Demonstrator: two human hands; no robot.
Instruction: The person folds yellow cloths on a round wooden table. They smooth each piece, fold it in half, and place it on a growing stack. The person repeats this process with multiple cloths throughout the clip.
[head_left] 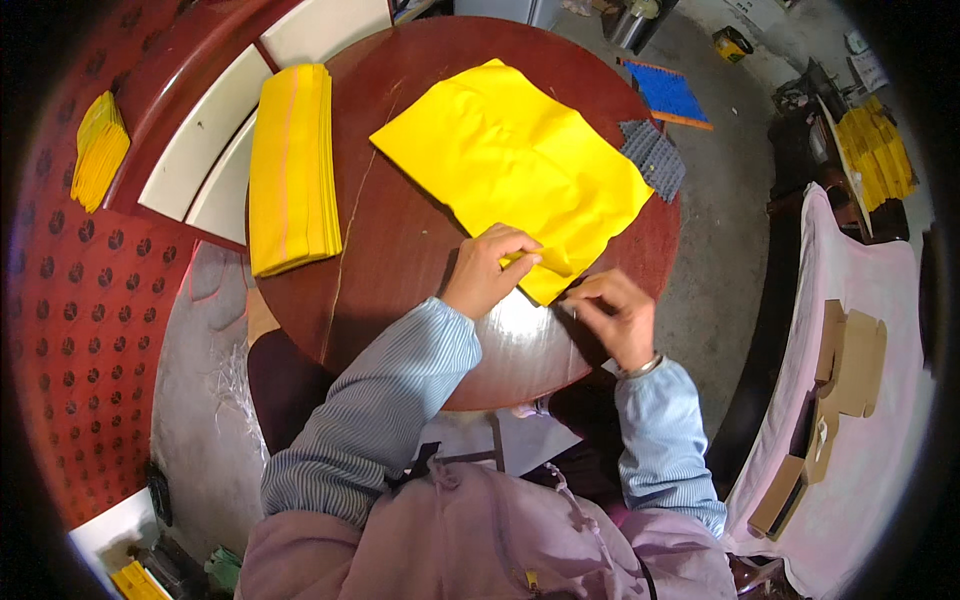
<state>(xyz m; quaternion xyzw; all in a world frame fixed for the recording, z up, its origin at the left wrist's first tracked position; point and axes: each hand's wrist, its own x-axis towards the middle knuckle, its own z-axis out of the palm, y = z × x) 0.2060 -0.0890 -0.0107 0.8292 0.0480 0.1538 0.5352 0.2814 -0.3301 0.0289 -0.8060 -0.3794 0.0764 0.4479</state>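
Note:
A wide yellow fabric piece point(510, 150), flat and slightly wrinkled, lies aslant on a round dark red table point(400, 320). My left hand point(490, 268) pinches its near edge, where a fold of the fabric rises between thumb and fingers. Just right of the near corner, my right hand point(618, 318) is closed with thumb and fingertips together; whatever they hold is too small to make out. Left of the fabric stands a neat stack of folded yellow fabric point(297, 170) with a pink stripe along it.
A grey textured pad point(653, 158) sits at the table's right edge, with a blue mat point(665, 93) beyond. Farther right, opened cardboard boxes point(860, 360) rest on a pink-covered seat point(870, 480). More yellow bundles lie at far left point(100, 155) and far right point(875, 150).

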